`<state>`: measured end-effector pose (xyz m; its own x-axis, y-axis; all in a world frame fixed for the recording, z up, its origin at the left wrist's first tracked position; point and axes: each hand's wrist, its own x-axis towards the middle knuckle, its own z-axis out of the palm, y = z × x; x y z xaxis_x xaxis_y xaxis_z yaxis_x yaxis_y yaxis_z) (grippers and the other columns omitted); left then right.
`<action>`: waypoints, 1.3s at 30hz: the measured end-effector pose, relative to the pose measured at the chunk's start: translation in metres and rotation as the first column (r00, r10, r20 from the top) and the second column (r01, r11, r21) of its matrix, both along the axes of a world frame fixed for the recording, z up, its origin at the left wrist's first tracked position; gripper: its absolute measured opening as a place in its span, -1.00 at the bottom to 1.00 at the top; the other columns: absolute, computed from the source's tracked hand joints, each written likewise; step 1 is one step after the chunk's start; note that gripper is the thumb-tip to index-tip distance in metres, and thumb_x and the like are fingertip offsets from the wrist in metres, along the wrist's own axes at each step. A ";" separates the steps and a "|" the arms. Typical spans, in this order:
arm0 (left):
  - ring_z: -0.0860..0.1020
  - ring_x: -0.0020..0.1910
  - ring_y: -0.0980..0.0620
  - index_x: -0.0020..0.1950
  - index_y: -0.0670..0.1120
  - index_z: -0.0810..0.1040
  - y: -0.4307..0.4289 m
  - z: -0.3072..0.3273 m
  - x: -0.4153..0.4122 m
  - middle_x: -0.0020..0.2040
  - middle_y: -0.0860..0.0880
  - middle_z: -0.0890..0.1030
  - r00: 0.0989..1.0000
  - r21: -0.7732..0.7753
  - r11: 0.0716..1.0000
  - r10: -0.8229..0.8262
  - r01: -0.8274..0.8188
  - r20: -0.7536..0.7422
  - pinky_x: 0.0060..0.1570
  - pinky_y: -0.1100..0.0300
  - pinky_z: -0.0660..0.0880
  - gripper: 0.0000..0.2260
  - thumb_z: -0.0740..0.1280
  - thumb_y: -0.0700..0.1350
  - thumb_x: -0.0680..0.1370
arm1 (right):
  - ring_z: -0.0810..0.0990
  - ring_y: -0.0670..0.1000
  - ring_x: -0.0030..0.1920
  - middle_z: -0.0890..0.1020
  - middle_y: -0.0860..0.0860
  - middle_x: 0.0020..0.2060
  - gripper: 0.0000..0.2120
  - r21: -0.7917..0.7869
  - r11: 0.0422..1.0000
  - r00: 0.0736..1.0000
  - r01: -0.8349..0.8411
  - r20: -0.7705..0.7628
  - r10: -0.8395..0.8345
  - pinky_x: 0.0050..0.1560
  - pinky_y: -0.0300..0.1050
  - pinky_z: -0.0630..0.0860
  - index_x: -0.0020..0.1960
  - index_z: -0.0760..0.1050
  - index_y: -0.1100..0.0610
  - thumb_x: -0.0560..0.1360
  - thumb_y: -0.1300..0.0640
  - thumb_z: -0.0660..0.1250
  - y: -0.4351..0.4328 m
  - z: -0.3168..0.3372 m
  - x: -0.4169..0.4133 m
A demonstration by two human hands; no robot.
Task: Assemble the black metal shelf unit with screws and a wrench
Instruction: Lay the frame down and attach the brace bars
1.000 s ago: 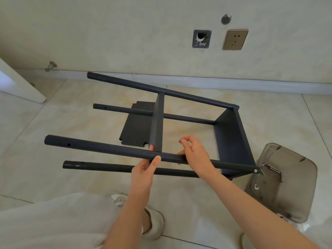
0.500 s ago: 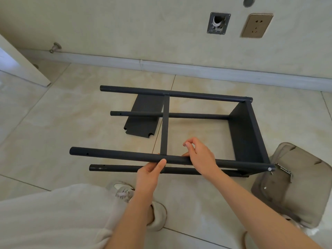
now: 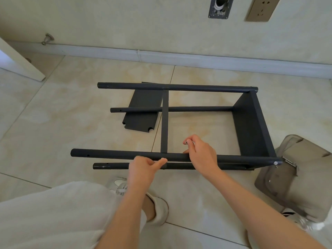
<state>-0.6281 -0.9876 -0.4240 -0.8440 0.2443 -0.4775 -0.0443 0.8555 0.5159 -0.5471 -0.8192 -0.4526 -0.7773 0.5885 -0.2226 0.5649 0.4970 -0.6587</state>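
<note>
The black shelf frame [image 3: 251, 123] lies on its side on the tiled floor. It has several poles, an end panel at the right and a middle panel [image 3: 164, 126] seen edge-on. My left hand [image 3: 143, 168] grips the near upper pole [image 3: 107, 154], thumb lying along it just below the middle panel. My right hand [image 3: 201, 155] rests on the same pole to the right and pinches a small silvery piece [image 3: 187, 141], apparently a screw. A screw head [image 3: 275, 163] shows at the pole's right end.
A loose black panel [image 3: 142, 115] lies flat on the floor behind the frame. A grey bag [image 3: 294, 186] sits at the right with a silvery tool [image 3: 288, 161] on it. The wall and skirting run along the back. My leg and shoe are at the lower left.
The frame has swung from a tilted position to level and sits lower and farther from me. Both hands stayed on the near pole, the left thumb now lying along it.
</note>
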 end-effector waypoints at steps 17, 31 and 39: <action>-0.37 0.54 -0.10 0.56 0.06 -0.35 0.019 0.013 -0.056 0.55 0.04 -0.37 0.276 -0.649 0.318 -0.946 0.691 -0.169 0.52 -0.07 -0.23 0.01 0.27 0.41 0.44 | 0.57 -0.01 -0.24 0.62 -0.11 -0.26 -0.82 0.014 0.994 0.990 -0.112 0.087 0.110 -0.28 -0.14 0.41 -0.02 0.51 -0.07 0.63 -0.01 0.14 -0.009 -0.011 0.001; -0.32 0.54 0.04 0.53 -0.01 -0.34 0.001 -0.017 -0.061 0.54 0.05 -0.37 0.224 -0.553 0.292 -0.956 0.780 -0.189 0.50 0.10 -0.22 -0.02 0.25 0.37 0.46 | 0.66 0.00 -0.04 0.71 0.00 -0.07 -0.82 -0.570 0.788 0.948 -0.235 0.047 0.316 -0.04 -0.19 0.59 0.11 0.66 0.14 0.57 0.13 0.35 0.013 -0.014 -0.038; -0.47 0.44 0.10 0.51 0.03 -0.37 0.001 -0.019 -0.064 0.50 0.10 -0.42 0.246 -0.548 0.301 -0.954 0.781 -0.174 0.46 0.12 -0.33 -0.03 0.24 0.38 0.45 | 0.66 -0.09 -0.08 0.74 -0.05 -0.14 -0.89 -0.729 0.664 0.916 -0.165 0.137 0.378 0.01 -0.19 0.59 0.00 0.68 0.08 0.51 0.11 0.42 0.014 -0.034 -0.061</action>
<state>-0.6919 -0.9868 -0.4434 -0.2912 0.8788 -0.3779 0.9534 0.2993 -0.0387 -0.6084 -0.8057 -0.4869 -0.7272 -0.0470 -0.6848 0.6767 0.1185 -0.7267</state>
